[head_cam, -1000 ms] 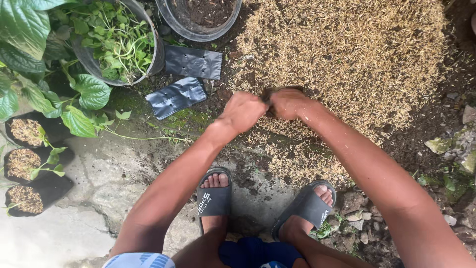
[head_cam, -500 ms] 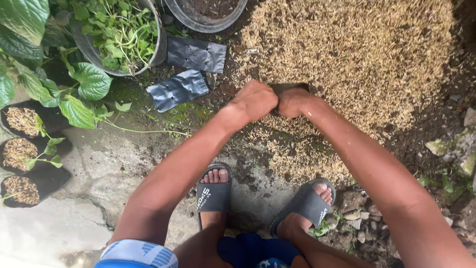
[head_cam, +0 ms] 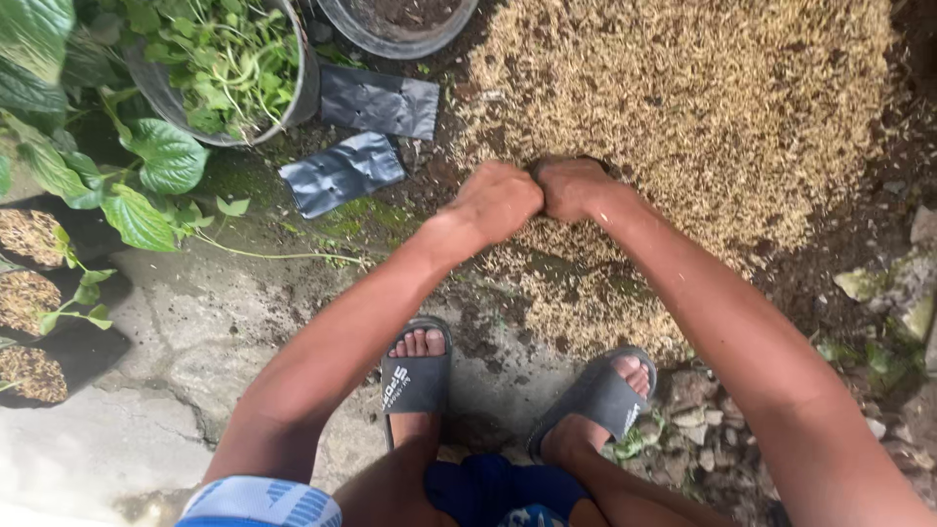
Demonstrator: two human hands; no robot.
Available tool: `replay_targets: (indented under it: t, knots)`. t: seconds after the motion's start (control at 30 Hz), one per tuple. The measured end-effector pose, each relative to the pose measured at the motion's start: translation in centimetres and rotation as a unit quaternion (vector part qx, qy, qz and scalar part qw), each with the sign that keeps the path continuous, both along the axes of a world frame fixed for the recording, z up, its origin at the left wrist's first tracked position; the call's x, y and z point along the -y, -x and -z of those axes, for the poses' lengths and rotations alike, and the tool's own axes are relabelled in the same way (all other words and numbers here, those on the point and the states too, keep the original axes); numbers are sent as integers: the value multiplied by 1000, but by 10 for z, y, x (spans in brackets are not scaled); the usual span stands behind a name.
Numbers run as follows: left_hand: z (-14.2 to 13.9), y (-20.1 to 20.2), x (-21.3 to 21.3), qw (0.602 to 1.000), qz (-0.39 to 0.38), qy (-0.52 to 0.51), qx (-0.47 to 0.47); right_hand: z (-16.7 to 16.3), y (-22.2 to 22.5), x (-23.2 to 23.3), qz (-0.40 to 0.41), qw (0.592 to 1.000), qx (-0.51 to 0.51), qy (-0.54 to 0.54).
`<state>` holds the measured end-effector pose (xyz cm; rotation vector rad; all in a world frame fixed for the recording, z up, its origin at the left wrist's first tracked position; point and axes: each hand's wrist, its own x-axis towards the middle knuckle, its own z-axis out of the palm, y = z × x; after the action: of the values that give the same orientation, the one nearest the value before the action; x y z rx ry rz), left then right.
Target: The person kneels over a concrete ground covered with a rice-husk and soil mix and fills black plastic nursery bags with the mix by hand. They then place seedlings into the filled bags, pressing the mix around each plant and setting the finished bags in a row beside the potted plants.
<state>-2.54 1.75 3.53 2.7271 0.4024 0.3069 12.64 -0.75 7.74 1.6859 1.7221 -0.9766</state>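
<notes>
Comparing this view with the two before it, I see both fists have slid nearer and slightly rightward, from the far edge of the husk toward the thin near fringe, staying pressed knuckle to knuckle; I read this as a drawing or gathering stroke through the husk, under way rather than finished.

Far left: three black grow bags point(head_cam: 34, 293) stand in a column, each already filled to the brim with tan husk, and a leafy green plant point(head_cam: 146, 181) spreads over them. Beyond it, a round grey pot point(head_cam: 298, 93) holds small green seedlings.

Centre left: two flat black plastic bags lie empty on the damp ground. The nearer bag point(head_cam: 342, 173) is crumpled and rectangular; the farther bag point(head_cam: 381, 101) lies smoother, just beside a second, dark-rimmed pot point(head_cam: 390, 34) of soil. Neither shows a label I can make out.

Centre: my left hand point(head_cam: 498, 200) is closed into a fist, touching my right hand point(head_cam: 574, 187), likewise curled shut. Whether they grip anything I cannot tell, since the fingers point away from me; a dark edge shows just beyond the right knuckles, too hidden to name.

Right: the husk pile point(head_cam: 703, 107), straw-coloured and loose, spreads wide over dark soil, with a thinner patch reaching near my feet in black slide sandals point(head_cam: 415, 376), whose straps carry pale lettering.
</notes>
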Motion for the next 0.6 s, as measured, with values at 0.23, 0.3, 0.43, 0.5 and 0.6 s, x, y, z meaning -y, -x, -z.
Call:
replay_targets:
  t: [0.23,0.3,0.43,0.5,0.6]
  knots:
    - [10,2,-1,997,-12,29,-67,2,1,-2,24,1000,-17,3]
    - [11,3,0,1000,-8,23,8,2,3,1,-19,1000,-7,-24]
    - [8,8,5,1000,-3,-4,-13,11,4,3,-55,998,31,-20]
    - [6,13,3,998,6,13,59,9,4,6,-82,996,28,-5]
    - [5,18,4,1000,3,-13,-1,-7,-16,12,-22,985,-123,-116]
